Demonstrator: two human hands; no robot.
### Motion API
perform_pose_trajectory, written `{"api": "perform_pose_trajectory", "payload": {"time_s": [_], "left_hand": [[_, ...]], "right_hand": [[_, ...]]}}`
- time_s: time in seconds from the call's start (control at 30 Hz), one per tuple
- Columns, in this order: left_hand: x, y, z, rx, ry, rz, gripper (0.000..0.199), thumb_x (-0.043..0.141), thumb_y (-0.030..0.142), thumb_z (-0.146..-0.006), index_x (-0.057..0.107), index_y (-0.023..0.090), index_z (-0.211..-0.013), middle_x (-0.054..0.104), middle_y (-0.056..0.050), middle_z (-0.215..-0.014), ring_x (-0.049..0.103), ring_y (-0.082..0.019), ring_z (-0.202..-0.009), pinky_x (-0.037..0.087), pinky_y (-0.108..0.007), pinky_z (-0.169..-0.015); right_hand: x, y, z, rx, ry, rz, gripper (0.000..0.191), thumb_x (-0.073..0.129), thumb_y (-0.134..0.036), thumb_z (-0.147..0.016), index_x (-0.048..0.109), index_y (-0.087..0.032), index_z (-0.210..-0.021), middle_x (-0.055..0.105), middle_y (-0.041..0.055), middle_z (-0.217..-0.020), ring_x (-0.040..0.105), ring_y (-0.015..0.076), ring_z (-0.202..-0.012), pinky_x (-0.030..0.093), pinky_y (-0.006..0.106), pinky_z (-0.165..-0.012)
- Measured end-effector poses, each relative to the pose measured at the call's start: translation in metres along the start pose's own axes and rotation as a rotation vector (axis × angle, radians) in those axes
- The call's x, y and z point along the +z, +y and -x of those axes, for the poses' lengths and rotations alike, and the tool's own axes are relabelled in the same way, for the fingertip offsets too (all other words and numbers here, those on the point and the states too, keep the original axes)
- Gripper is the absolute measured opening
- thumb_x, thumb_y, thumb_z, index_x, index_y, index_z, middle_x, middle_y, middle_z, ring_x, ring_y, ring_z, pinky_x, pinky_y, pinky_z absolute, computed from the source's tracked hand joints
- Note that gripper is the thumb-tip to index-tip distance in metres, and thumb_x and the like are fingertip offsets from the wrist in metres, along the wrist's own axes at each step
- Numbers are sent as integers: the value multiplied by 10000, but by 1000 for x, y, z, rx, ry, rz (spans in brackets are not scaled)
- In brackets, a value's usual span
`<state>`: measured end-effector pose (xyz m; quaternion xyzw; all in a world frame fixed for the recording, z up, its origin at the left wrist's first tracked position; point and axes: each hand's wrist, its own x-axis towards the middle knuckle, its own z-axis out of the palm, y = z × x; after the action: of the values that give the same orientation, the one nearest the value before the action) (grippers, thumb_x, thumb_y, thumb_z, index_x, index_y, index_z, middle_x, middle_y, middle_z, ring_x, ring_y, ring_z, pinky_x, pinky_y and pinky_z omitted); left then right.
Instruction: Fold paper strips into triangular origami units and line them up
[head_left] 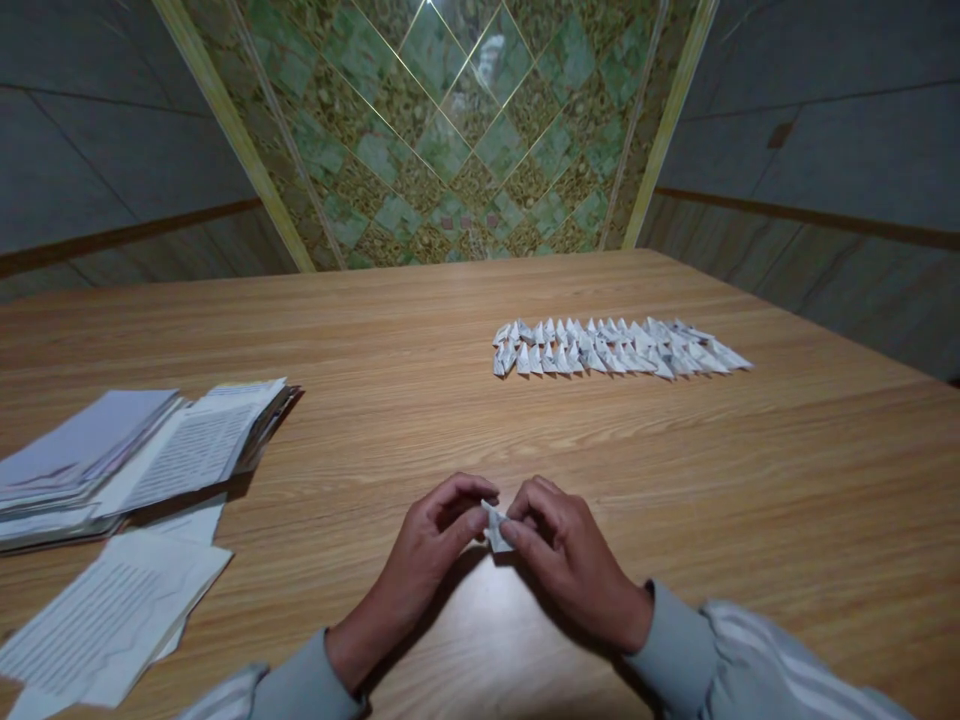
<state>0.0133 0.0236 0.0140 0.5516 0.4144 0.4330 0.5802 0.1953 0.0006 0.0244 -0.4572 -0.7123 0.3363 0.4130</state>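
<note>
Wood-grain worktop [390,370] spans the view, its far edge against a green-and-gold diamond-tiled wall [431,140], right edge slanting away, with a broad stretch of wood for moving at mid-span. Paper stack [82,440] and printed sheets [97,610] at left; two rows of folded paper points [551,358] beyond, rightward. Left hand [431,540] and right hand [570,545], fingers half curled, pinch a small folded paper piece [496,532] between them.
</note>
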Motion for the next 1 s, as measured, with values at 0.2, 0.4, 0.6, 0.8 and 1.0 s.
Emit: {"api": "perform_pose_trajectory", "payload": {"time_s": [0.2,0.4,0.6,0.8,1.0], "left_hand": [[5,-7,-5,-39,-54,81,174,750,319,-802,709,155,-758,643,-10,-711,567,-147,-693,448,-259,-671],[4,-9,-4,-50,-22,94,228,795,338,-767,692,147,-696,629,-3,-668,547,-131,-653,432,-239,-632],[8,-7,2,-102,-52,165,275,802,402,-768,708,168,-879,688,-24,-763,616,-151,-712,482,-255,-674],[0,-8,4,-125,9,115,281,816,404,-758,706,146,-751,676,-27,-619,627,-154,-606,493,-261,-617],[0,-14,7,-116,6,96,265,804,400,-772,702,156,-782,660,-15,-605,623,-149,-588,497,-252,-607]], "right_hand": [[3,4,2,87,47,-97,259,548,-341,-955,546,-193,-742,533,-21,-686,496,133,-646,357,264,-580],[0,5,2,55,10,-49,261,543,-340,-962,584,-193,-750,548,-11,-688,511,144,-656,367,275,-579],[0,3,-1,80,75,-141,253,528,-335,-970,568,-190,-765,557,-17,-695,520,127,-639,379,256,-586],[0,6,-6,39,-5,-161,226,563,-338,-953,566,-190,-782,538,-42,-649,498,103,-587,353,230,-564],[0,8,-5,-52,19,-1,209,535,-284,-955,569,-195,-768,550,-23,-683,516,121,-645,351,243,-593]]}}
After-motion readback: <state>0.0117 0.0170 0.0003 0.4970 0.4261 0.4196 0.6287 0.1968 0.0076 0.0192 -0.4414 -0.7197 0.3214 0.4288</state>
